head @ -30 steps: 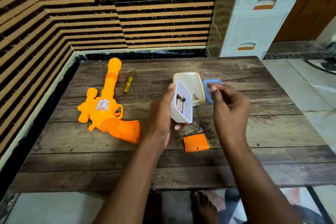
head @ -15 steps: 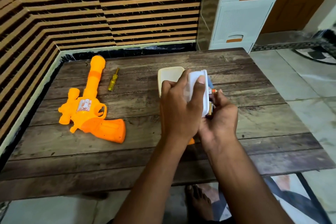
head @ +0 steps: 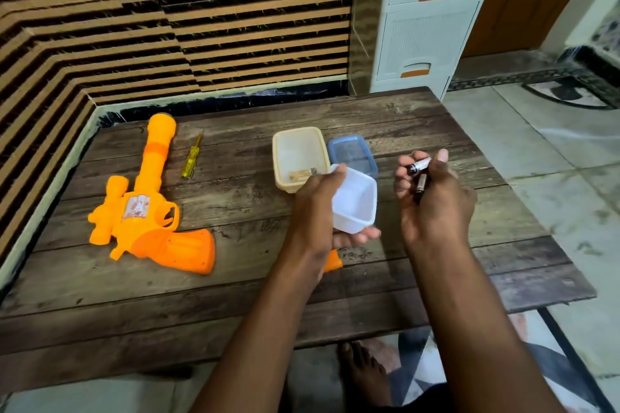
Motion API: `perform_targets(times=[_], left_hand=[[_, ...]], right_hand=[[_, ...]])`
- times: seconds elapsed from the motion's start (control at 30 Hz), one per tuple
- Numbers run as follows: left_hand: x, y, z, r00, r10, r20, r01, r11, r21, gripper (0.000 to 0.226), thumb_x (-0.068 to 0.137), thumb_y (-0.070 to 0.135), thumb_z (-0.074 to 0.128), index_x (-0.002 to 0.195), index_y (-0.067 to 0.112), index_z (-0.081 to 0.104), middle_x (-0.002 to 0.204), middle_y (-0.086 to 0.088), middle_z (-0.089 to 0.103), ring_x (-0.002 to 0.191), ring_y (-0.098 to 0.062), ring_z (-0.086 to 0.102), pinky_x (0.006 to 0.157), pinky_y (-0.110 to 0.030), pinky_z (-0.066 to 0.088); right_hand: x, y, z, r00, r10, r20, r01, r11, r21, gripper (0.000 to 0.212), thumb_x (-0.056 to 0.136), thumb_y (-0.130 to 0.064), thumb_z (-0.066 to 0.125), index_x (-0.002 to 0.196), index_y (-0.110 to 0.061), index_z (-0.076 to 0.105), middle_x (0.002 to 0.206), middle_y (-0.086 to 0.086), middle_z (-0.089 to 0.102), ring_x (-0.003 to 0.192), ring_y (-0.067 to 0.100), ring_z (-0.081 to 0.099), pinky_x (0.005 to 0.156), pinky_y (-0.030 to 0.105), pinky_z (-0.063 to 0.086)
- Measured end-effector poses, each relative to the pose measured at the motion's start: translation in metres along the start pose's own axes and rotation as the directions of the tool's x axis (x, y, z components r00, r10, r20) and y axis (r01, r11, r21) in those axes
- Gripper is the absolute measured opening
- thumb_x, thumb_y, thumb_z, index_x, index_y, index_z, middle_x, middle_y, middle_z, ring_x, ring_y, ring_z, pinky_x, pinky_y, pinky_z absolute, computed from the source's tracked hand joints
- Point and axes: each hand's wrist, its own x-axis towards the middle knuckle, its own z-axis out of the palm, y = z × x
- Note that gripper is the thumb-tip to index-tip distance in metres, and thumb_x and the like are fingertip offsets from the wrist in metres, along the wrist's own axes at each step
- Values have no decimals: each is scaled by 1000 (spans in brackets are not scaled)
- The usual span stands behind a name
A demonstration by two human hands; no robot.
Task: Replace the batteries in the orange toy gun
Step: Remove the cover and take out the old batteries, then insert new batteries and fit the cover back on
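On the counter's [head: 419,131] left side lies the orange toy gun [head: 147,211], flat, barrel pointing away, grip nearest, probably parked until cells are ready. Its orange cover [head: 332,261] peeks from beneath the left hand [head: 318,204], which cups a white tub [head: 355,201] that looks emptied. The right hand [head: 432,198] curls round two batteries [head: 420,174], apparently fresh.

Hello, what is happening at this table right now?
A person is changing batteries in an orange toy gun, which lies on the wooden table beside a yellow screwdriver. The left hand holds a small white container. The right hand grips two batteries. A beige container and a blue lid sit behind. The orange battery cover lies partly hidden under the left wrist.
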Motion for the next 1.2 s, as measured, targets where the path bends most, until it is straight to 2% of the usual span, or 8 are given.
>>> perform_targets(times=[0.13, 0.23, 0.37, 0.63, 0.73, 0.87, 1.07, 1.2], left_hand=[[3, -16, 15, 984, 160, -74, -135, 955, 264, 20, 101, 26, 46, 112, 16, 59, 104, -19, 69, 78, -39, 70, 47, -28, 48], [6, -27, 25, 945, 326, -37, -244, 773, 585, 27, 99, 29, 44, 116, 18, 62, 109, -6, 69, 97, -27, 67, 64, -29, 47], [11, -36, 37, 948, 319, -24, -169, 564, 808, 27, 105, 25, 44, 120, 10, 61, 120, -10, 58, 111, -27, 57, 84, -35, 43], [4, -47, 59, 878, 473, -71, -128, 374, 919, 34, 107, 30, 42, 106, 4, 65, 117, -12, 50, 85, -21, 47, 74, -32, 31], [5, -48, 62, 873, 484, -65, -136, 369, 920, 38, 109, 31, 39, 98, 6, 64, 113, -12, 53, 82, -14, 38, 74, -31, 31], [8, -41, 48, 850, 524, -46, -198, 399, 895, 35, 109, 29, 38, 82, 15, 55, 105, -10, 59, 88, -15, 51, 73, -25, 33], [2, -14, -2, 742, 666, -76, -284, 416, 864, 26, 104, 21, 50, 89, 11, 68, 93, -2, 66, 79, -10, 56, 58, -7, 35], [-4, -2, -48, 697, 689, -201, -220, 472, 853, 23, 99, 22, 54, 95, 13, 75, 95, -4, 72, 87, -19, 66, 64, -22, 43]], right_hand=[[9, -6, -9, 996, -93, -13, 90, 989, -117, 10, 110, -10, 48, 106, -7, 57, 72, 16, 66, 48, 17, 50, 44, 20, 36], [10, -9, -11, 990, -138, 5, 137, 975, -174, 13, 110, -10, 46, 107, -7, 59, 74, 16, 67, 46, 16, 46, 44, 18, 37], [13, -11, -15, 980, -200, 26, 201, 957, -207, 12, 110, -14, 50, 103, -6, 53, 68, 14, 69, 39, 14, 40, 43, 20, 34], [15, -17, -21, 961, -273, 41, 272, 912, -308, 19, 110, -19, 53, 96, -7, 50, 59, 12, 61, 34, 13, 39, 42, 18, 33], [14, -19, -22, 955, -292, 43, 289, 895, -338, 24, 109, -21, 55, 87, -13, 50, 58, 9, 58, 36, 11, 42, 41, 19, 32], [10, -17, -22, 946, -302, 117, 324, 863, -389, 28, 108, -24, 57, 81, -17, 52, 59, 8, 59, 43, 13, 43, 45, 22, 32], [-15, 7, -8, 905, -205, 374, 367, 822, -436, 20, 109, -21, 55, 92, -11, 61, 63, 12, 60, 42, 8, 41, 45, 21, 33], [-34, 34, 8, 829, -126, 545, 453, 723, -521, 30, 103, -33, 58, 81, -15, 68, 61, 9, 68, 44, 9, 48, 56, 28, 36]])
